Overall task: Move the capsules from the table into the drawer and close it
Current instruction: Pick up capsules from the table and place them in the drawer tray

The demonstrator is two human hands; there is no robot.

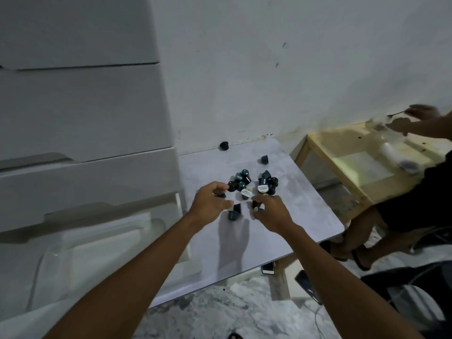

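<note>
You're mid-grab: left hand (210, 204) curled shut on a capsule (221, 195), right hand (270, 212) pinching another capsule (257, 206). The rest of the capsules (253, 184) sit mid-table (305, 211), strays toward its back edge. Next, swing left and drop them into the open drawer (97, 243).

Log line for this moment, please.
left hand: gathering capsules | right hand: holding capsules | capsules: mostly on table | drawer: open
</note>
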